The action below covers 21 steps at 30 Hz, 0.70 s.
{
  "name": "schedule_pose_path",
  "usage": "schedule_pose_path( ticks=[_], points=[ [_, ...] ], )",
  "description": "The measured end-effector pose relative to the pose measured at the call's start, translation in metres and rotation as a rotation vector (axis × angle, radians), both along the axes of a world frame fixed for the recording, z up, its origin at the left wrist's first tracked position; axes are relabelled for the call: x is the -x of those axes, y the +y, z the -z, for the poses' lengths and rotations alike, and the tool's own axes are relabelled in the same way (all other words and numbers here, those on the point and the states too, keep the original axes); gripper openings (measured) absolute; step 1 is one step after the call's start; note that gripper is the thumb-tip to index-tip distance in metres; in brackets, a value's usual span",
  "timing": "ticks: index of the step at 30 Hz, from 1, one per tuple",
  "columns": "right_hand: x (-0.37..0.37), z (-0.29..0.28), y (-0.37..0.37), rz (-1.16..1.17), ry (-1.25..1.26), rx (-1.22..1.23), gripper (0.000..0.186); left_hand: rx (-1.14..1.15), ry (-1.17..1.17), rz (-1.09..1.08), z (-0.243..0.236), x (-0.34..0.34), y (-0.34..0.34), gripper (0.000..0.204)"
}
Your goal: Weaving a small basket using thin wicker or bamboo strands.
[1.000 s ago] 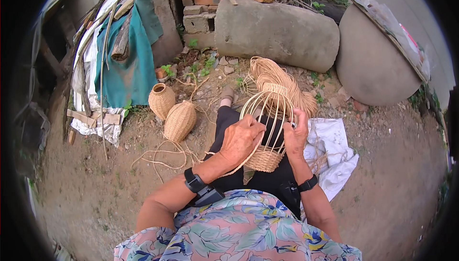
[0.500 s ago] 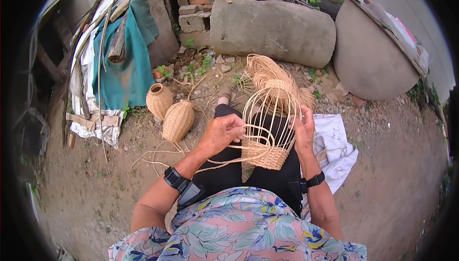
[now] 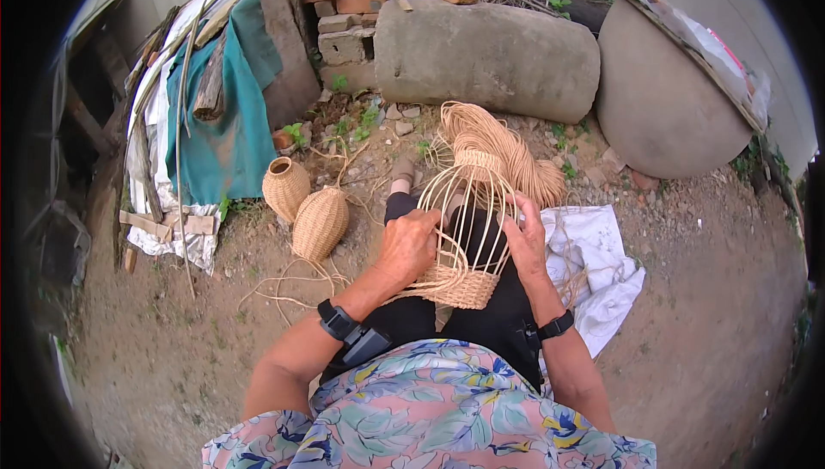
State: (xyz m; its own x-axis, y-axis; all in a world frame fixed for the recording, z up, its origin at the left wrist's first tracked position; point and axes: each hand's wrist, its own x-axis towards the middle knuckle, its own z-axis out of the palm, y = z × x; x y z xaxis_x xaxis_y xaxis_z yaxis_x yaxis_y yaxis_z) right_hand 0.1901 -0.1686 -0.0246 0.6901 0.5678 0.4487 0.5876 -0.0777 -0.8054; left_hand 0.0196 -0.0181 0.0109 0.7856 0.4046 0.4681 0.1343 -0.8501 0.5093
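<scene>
A half-woven wicker basket (image 3: 464, 288) rests between my thighs, its tan woven band toward me and its bare ribs running away to a woven neck (image 3: 478, 159). My left hand (image 3: 411, 247) is closed at the left ribs. From its fingers a pale weaving strand (image 3: 457, 251) curves down to the band; the fingertips are partly hidden among the ribs. On the right side, my right hand (image 3: 526, 241) grips the ribs between thumb and fingers. Loose strands trail from the band beneath my left wrist.
Two finished wicker vessels, one upright (image 3: 285, 185) and one tipped (image 3: 320, 223), sit on the dirt at left. A coil of tan cord (image 3: 507, 147) lies beyond the basket. White sacking (image 3: 601, 271) spreads at right. A concrete cylinder (image 3: 490, 58) and a round slab (image 3: 666, 95) stand behind.
The basket has tilted, and its neck now points farther away from me. My left hand has moved up against the ribs, and the strand's wide loop has shrunk. My right hand shifted slightly left.
</scene>
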Motion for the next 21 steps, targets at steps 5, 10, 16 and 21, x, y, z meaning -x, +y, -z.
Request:
schedule_pose_path(
  ticks=[5,10,16,21],
  points=[
    [0.020,-0.055,0.001,0.030,0.003,0.001,0.047,-0.042,0.027,0.037,-0.016,0.005,-0.016,0.020],
    [0.005,-0.029,0.013,0.028,0.209,0.031,0.054,0.003,0.040,0.189,-0.022,0.007,-0.011,0.022],
    [0.013,-0.021,0.021,0.129,-0.077,0.293,0.050,0.576,0.154,0.244,-0.024,0.022,-0.001,0.028],
    [-0.007,-0.006,0.009,0.096,-0.001,0.207,0.050,0.075,-0.073,-0.236,0.003,0.048,0.043,0.023]
  ],
)
